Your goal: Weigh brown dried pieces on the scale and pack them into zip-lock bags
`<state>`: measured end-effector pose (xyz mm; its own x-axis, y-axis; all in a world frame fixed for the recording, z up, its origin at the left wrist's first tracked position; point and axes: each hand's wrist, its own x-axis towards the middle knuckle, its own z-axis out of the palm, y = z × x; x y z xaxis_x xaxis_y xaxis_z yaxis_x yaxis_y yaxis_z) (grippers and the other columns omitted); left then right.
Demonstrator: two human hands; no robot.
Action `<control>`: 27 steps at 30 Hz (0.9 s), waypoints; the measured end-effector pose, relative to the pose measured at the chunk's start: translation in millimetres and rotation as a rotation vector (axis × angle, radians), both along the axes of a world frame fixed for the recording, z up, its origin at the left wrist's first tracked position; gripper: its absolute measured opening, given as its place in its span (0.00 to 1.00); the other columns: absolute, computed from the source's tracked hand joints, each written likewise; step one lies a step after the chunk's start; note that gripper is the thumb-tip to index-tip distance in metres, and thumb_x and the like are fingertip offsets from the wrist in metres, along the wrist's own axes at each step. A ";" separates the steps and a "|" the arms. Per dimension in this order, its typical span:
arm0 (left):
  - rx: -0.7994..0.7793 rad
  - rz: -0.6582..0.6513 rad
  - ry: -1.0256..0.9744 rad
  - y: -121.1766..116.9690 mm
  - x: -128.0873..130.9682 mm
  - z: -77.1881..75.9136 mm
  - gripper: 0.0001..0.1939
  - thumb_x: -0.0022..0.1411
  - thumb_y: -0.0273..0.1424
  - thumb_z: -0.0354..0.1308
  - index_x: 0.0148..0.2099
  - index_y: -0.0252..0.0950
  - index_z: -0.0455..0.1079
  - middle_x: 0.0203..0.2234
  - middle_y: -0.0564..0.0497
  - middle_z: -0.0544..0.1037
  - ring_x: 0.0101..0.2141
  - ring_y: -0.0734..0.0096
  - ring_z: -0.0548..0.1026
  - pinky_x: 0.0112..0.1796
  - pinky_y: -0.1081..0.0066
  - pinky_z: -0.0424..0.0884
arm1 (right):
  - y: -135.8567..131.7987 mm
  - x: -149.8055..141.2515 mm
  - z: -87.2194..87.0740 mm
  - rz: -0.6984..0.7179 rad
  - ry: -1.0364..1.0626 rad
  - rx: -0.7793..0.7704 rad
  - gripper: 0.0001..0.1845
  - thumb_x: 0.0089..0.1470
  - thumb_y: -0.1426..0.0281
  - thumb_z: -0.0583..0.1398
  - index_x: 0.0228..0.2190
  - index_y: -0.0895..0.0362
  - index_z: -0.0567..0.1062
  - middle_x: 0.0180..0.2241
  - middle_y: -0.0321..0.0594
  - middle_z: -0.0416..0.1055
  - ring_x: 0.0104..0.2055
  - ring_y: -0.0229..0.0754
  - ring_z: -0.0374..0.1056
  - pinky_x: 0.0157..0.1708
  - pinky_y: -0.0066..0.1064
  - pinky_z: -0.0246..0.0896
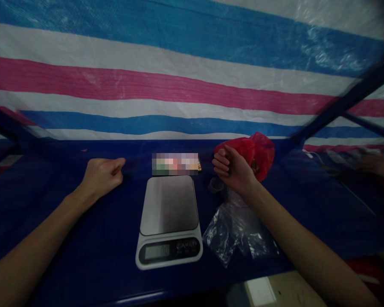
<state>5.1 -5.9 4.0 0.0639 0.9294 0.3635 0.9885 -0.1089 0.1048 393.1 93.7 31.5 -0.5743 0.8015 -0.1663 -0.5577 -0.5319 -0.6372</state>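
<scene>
My left hand point(105, 175) rests on the blue table as a loose fist, left of a kitchen scale point(169, 207); nothing shows in it. My right hand point(232, 168) is raised beside a red plastic bag point(264, 151), its fingers curled inward. Whatever those fingers may hold is hidden. Small brownish things show inside the bag. The scale's metal plate is bare, and its display seems to read zero. Behind it lies a small packet point(175, 164), blurred out by pixelation. A small clear cup point(216, 185) stands below my right hand.
Clear zip bags point(233, 230) lie right of the scale, under my right forearm. A striped tarp point(179, 85) hangs behind the table point(92, 251), with dark frame bars on both sides. At the far right, another person's blurred hand point(379, 166) shows.
</scene>
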 end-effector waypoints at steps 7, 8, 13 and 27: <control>0.035 -0.037 -0.003 -1.7 -0.7 1.0 0.10 0.47 0.25 0.50 0.20 0.39 0.51 0.12 0.55 0.56 0.16 0.73 0.54 0.26 0.67 0.50 | -8.1 -3.9 3.6 -0.074 -0.073 0.173 0.22 0.67 0.64 0.58 0.21 0.55 0.64 0.13 0.27 0.51 0.14 0.31 0.40 0.13 0.24 0.37; 0.038 -0.038 -0.004 -1.7 -0.6 0.9 0.10 0.47 0.25 0.50 0.20 0.39 0.51 0.12 0.55 0.56 0.16 0.73 0.54 0.26 0.67 0.50 | -9.7 -5.9 5.1 -0.085 -0.077 0.196 0.23 0.67 0.64 0.58 0.20 0.55 0.65 0.13 0.27 0.51 0.14 0.31 0.39 0.13 0.24 0.37; 0.034 -0.026 -0.009 -1.6 0.6 2.0 0.10 0.47 0.25 0.50 0.20 0.39 0.51 0.12 0.55 0.56 0.17 0.73 0.54 0.26 0.67 0.50 | -17.8 -15.0 9.9 -0.146 -0.112 0.272 0.23 0.68 0.64 0.56 0.20 0.55 0.68 0.14 0.28 0.50 0.16 0.32 0.41 0.15 0.24 0.39; 0.080 -0.046 -0.027 -2.2 -0.3 4.4 0.09 0.45 0.26 0.50 0.19 0.39 0.52 0.12 0.56 0.56 0.16 0.74 0.55 0.26 0.68 0.49 | -34.1 -24.6 4.8 -0.276 -0.216 0.361 0.24 0.63 0.58 0.60 0.19 0.55 0.66 0.13 0.28 0.51 0.15 0.32 0.46 0.16 0.26 0.40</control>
<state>4.7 -8.1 8.4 0.0954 0.8934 0.4389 0.9791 -0.1637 0.1203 368.5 59.7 36.3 -0.3155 0.9472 0.0577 -0.4819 -0.1076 -0.8696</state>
